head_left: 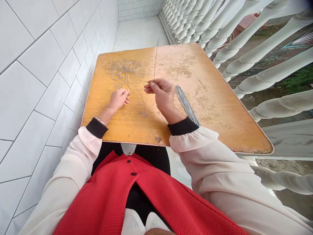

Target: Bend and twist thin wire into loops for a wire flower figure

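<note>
My right hand [161, 92] is closed in a pinch on a long thin metal wire rod [156, 57] that stands nearly upright over the worn wooden table [220, 107]. My left hand [119, 99] is closed too, pinching a fine thread [140, 99] that runs across to the right hand and loops down on the tabletop. Behind the left hand lies a tangled heap of thin silvery thread [124, 67]. A bundle of straight metal wires [186, 105] lies on the table just right of my right wrist.
A white tiled wall [44, 65] runs close along the table's left edge. A white balustrade [244, 29] stands to the right and behind. My red vest [137, 195] and the table's near edge are right in front of me.
</note>
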`<state>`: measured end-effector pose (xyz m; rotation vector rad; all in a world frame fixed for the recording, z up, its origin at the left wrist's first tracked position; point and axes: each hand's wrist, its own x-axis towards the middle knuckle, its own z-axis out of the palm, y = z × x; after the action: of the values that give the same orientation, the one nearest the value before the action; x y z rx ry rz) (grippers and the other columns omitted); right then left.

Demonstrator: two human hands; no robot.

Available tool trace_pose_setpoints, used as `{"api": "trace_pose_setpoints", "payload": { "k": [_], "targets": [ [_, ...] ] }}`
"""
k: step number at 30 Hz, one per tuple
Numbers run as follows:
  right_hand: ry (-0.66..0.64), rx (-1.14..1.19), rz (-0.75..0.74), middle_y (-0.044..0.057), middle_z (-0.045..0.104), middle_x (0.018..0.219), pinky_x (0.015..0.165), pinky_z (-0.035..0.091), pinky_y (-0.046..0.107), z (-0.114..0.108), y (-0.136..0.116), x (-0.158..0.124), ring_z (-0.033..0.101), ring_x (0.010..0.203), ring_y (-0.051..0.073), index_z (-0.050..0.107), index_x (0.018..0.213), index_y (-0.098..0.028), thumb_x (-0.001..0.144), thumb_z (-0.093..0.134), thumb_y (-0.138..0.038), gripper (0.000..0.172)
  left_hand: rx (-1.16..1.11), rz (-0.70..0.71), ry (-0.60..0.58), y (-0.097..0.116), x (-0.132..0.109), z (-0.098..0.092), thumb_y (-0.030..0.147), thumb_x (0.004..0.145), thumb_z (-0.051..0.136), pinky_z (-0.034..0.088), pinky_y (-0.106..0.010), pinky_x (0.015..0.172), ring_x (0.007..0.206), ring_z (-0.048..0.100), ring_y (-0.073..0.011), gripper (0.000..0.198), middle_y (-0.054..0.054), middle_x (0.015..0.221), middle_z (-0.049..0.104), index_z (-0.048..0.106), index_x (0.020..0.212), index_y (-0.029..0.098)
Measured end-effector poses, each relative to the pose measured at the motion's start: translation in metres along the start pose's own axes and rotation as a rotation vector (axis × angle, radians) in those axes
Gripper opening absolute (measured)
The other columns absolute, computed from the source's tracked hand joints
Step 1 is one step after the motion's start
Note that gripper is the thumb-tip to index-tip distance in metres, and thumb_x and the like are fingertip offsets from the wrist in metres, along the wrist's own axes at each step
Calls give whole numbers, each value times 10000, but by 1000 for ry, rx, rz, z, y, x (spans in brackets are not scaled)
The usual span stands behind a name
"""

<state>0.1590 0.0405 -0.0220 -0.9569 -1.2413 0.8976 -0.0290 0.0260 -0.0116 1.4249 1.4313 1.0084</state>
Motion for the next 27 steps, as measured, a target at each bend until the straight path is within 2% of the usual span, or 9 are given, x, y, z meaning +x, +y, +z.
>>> {"api": "trace_pose_setpoints", "payload": {
  "k": [6, 14, 20, 27],
  "targets": [
    [41, 51, 35, 26, 750, 835, 756, 617, 324, 0, -2, -3, 709, 716, 143, 697, 853, -233, 925, 716, -360, 147, -216, -83, 66, 11, -7, 2, 208, 1040, 467, 479, -163, 554, 512, 607, -47, 300, 26, 620, 619, 551, 759, 148],
    [61, 202, 145, 36, 754, 864, 795, 620, 301, 0, -3, -1, 718, 727, 130, 687, 843, -223, 926, 700, -311, 121, -487, -10, 35, 18, -17, -2, 360, 1015, 569, 541, -176, 684, 604, 651, -39, 284, 11, 710, 684, 632, 847, 139],
    [53, 185, 195, 38, 761, 903, 825, 628, 313, 1, -7, -2, 737, 849, 159, 680, 877, -238, 889, 741, -394, 168, -529, -5, 6, 12, -12, -6, 353, 987, 619, 507, -160, 623, 577, 644, -38, 266, 12, 697, 689, 663, 834, 140],
    [54, 72, 180, 26, 720, 832, 752, 601, 305, -7, -3, 0, 698, 755, 139, 711, 849, -219, 879, 740, -323, 112, -496, 5, 75, 13, -10, -14, 301, 931, 699, 438, -140, 524, 495, 582, -23, 270, 47, 602, 628, 604, 732, 145]
  ]
}}
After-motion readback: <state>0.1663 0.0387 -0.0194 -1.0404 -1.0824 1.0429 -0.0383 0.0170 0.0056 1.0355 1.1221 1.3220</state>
